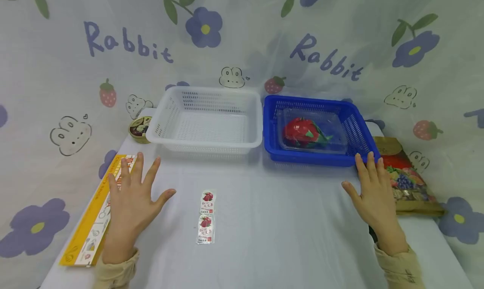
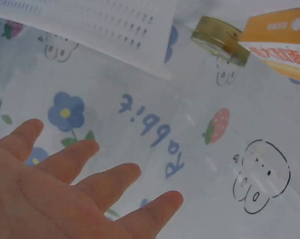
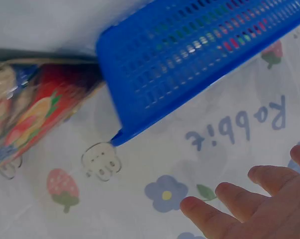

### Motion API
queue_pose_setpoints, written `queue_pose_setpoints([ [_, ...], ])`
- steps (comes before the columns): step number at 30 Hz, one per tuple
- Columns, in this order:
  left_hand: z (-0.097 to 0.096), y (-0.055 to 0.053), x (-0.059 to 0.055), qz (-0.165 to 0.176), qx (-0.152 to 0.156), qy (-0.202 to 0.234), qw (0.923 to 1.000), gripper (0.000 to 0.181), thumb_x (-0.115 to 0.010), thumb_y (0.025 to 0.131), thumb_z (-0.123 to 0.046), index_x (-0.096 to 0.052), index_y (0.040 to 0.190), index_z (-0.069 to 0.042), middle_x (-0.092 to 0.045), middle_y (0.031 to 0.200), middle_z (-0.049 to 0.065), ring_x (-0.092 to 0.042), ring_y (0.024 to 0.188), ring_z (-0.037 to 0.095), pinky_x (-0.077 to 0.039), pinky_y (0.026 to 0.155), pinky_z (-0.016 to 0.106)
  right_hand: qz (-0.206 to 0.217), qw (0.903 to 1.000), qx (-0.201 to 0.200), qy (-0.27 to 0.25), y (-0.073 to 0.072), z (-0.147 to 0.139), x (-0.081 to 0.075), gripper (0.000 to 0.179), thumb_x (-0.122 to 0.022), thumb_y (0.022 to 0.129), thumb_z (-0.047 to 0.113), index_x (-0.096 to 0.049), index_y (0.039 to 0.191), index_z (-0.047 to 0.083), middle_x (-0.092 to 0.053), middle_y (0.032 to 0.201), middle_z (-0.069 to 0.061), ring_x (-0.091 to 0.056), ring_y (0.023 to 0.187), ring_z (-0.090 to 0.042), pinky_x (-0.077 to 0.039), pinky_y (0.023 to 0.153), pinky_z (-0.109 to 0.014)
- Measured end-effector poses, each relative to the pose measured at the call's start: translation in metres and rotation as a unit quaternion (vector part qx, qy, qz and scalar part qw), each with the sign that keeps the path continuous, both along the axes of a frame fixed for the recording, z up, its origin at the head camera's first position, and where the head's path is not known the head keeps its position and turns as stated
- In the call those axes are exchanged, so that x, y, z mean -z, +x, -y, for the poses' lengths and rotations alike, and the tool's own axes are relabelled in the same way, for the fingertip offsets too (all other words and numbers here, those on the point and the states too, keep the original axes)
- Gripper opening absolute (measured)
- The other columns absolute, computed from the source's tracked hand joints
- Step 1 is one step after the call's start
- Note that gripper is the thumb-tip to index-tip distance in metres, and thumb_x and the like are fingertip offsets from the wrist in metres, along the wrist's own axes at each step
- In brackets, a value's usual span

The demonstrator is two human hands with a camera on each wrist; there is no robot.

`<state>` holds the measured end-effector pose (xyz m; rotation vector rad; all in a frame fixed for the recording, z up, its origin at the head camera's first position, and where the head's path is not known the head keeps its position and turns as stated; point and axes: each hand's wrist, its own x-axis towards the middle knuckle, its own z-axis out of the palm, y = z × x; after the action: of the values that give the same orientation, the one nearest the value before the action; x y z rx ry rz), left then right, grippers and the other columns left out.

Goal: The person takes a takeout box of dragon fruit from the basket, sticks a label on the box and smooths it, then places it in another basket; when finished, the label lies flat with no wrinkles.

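Note:
In the head view my left hand is spread, palm down, holding nothing. It partly covers a long yellow-and-white box at the table's left edge. My right hand is also spread and holds nothing. Its fingertips overlap the front right corner of a blue basket; whether they touch it I cannot tell. Inside that basket a red dragon fruit with green tips sits in a clear plastic box. Two small stickers printed with dragon fruit, an upper sticker and a lower sticker, lie at mid-table.
Left of the blue basket stands a white basket. A round gold tin is beside its left side. A brown and red bag with fruit pictures lies at the right edge. Patterned cloth hangs behind and at the sides.

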<state>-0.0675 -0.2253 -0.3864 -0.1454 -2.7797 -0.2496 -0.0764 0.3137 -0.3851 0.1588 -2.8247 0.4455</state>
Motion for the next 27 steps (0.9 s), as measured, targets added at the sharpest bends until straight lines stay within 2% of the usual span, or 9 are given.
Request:
queue_pose_setpoints([
  [5, -0.008, 0.001, 0.006, 0.012, 0.005, 0.012, 0.9998, 0.086, -0.045, 0.086, -0.073, -0.026, 0.154, -0.023, -0.019, 0.160, 0.021, -0.009, 0.146, 0.051, -0.009, 0.109, 0.075, 0.001, 0.9997, -0.018, -0.015, -0.021, 0.015, -0.003, 0.074, -0.038, 0.100, 0.054, -0.006, 0.157, 0.019, 0.002, 0.162, -0.018, 0.006, 0.149, -0.044, -0.002, 0.114, -0.069],
  [10, -0.015, -0.004, 0.011, 0.012, 0.017, 0.024, 0.9995, 0.085, -0.045, 0.087, -0.072, -0.026, 0.154, -0.023, -0.023, 0.158, 0.022, -0.011, 0.147, 0.049, -0.013, 0.108, 0.074, 0.018, 0.9990, -0.019, -0.035, -0.040, 0.018, -0.003, 0.074, -0.032, 0.101, 0.056, -0.005, 0.157, 0.017, 0.001, 0.162, -0.021, 0.003, 0.147, -0.048, -0.007, 0.113, -0.070],
  [19, -0.041, -0.015, 0.016, 0.035, 0.049, 0.048, 0.9970, 0.084, -0.044, 0.088, -0.071, -0.032, 0.152, -0.018, -0.028, 0.157, 0.022, -0.020, 0.143, 0.053, -0.015, 0.109, 0.073, 0.066, 0.9892, -0.017, -0.130, -0.076, 0.005, 0.004, 0.071, -0.027, 0.103, 0.052, -0.002, 0.157, 0.013, 0.008, 0.161, -0.022, 0.000, 0.144, -0.055, -0.005, 0.109, -0.074],
  [23, -0.058, -0.019, 0.023, 0.051, 0.088, 0.086, 0.9910, 0.081, -0.045, 0.090, -0.067, -0.033, 0.151, -0.015, -0.028, 0.157, 0.021, -0.023, 0.142, 0.051, -0.017, 0.109, 0.072, 0.076, 0.9844, -0.017, -0.158, -0.086, 0.003, 0.006, 0.070, -0.027, 0.103, 0.051, -0.003, 0.157, 0.013, 0.007, 0.162, -0.020, -0.002, 0.144, -0.056, -0.005, 0.107, -0.076],
  [27, -0.076, -0.025, 0.028, 0.071, 0.142, 0.142, 0.9771, 0.078, -0.043, 0.094, -0.063, -0.028, 0.153, -0.015, -0.027, 0.158, 0.018, -0.025, 0.143, 0.048, -0.019, 0.110, 0.071, 0.081, 0.9811, -0.020, -0.174, -0.096, 0.003, 0.005, 0.071, -0.027, 0.103, 0.052, -0.004, 0.157, 0.012, 0.005, 0.162, -0.020, -0.003, 0.145, -0.052, -0.007, 0.107, -0.077],
])
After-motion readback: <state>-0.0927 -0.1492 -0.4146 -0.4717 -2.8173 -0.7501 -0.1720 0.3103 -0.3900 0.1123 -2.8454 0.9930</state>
